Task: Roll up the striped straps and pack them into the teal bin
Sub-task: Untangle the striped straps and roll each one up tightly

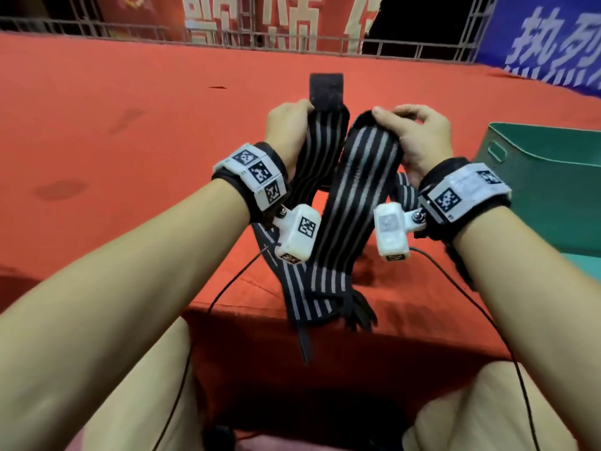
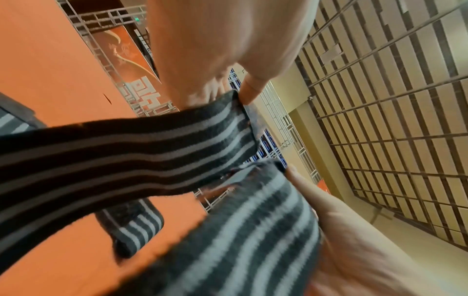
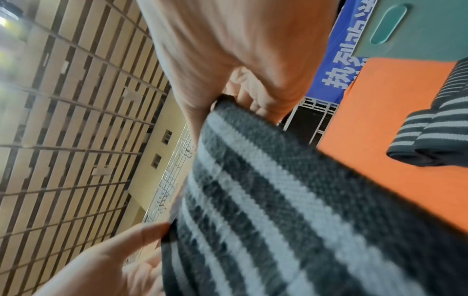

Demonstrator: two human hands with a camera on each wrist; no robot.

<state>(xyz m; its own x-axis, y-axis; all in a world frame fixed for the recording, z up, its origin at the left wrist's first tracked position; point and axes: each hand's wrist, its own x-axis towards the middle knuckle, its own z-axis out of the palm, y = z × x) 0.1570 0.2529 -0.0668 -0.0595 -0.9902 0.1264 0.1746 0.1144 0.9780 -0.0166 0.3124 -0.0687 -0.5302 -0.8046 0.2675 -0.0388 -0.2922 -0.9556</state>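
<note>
Both my hands are raised over the red table, each holding up a black strap with grey stripes. My left hand grips one strap near its plain black end, which sticks up above the fist. My right hand pinches the top edge of a second length, which drapes down to the table. The left wrist view shows both lengths, the left-hand one and the right-hand one. Striped cloth fills the right wrist view. The teal bin stands at the right.
More striped strap lies under my wrists and hangs over the table's front edge. Folded striped straps lie on the table near the bin. A metal railing with banners runs along the back. Thin black cables trail from the wrist cameras.
</note>
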